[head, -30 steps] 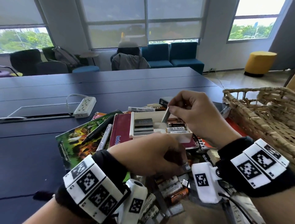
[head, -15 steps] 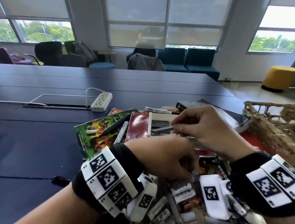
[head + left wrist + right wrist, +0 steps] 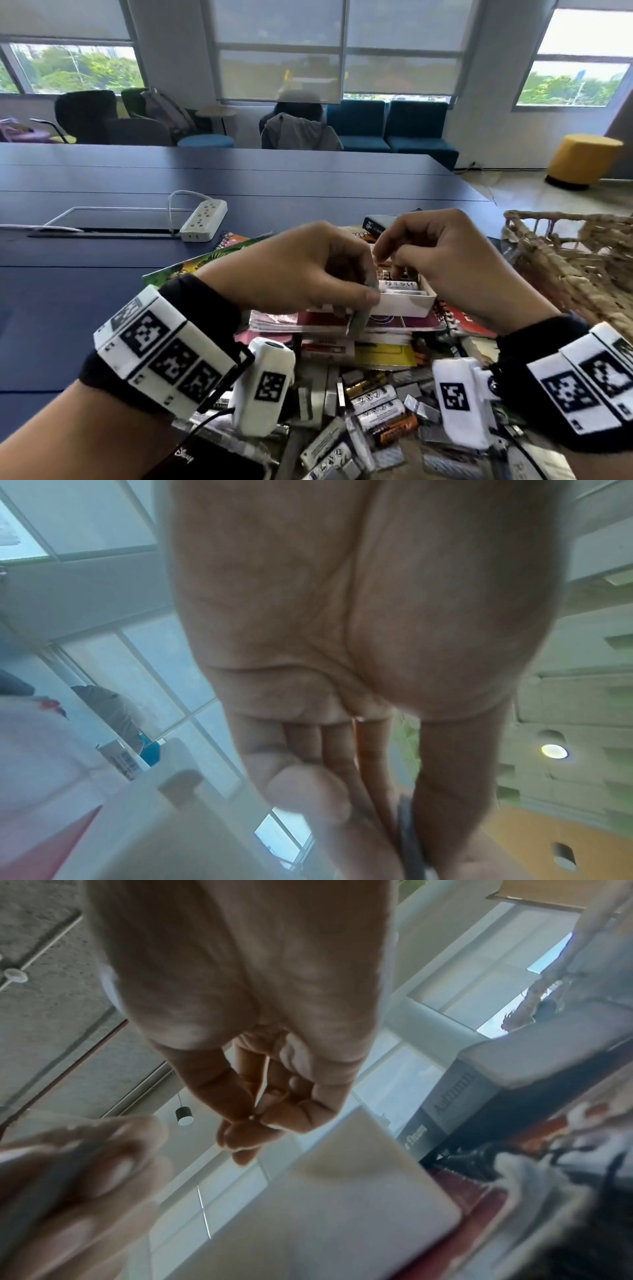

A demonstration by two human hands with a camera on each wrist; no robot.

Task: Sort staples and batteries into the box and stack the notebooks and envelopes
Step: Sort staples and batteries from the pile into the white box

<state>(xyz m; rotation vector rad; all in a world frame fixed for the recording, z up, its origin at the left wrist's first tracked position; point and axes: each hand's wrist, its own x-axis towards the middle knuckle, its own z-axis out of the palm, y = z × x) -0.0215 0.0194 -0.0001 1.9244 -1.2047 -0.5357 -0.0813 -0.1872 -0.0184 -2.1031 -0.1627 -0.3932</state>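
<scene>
Both your hands have closed in over the white box (image 3: pixel 404 303) since a second ago: your left hand (image 3: pixel 301 270) has risen from the loose pile in the lower frame to the box's near-left corner, and your right hand (image 3: pixel 442 260) has dropped from holding a strip above the box to reaching into it.

Your left hand pinches a grey strip of staples (image 3: pixel 363 317) between thumb and fingers; in the left wrist view its thin grey edge (image 3: pixel 409 840) runs along the thumb at the lower right. Your right hand has its fingertips gathered together over the batteries (image 3: pixel 400 286) lying in the box's right compartment. The right wrist view shows the pinch, yet you cannot tell whether anything is in it.

The box sits at frame centre on top of the stacked notebooks (image 3: pixel 325 322). More batteries and staples (image 3: pixel 376 411) lie scattered in the lower middle of the head view.

The staple strip is probably light and stiff but brittle along its glued joints, so hold it by its long flat sides near the middle, not by one end. The batteries are smooth, likely heavier and apt to roll; take them across the barrel.
</scene>
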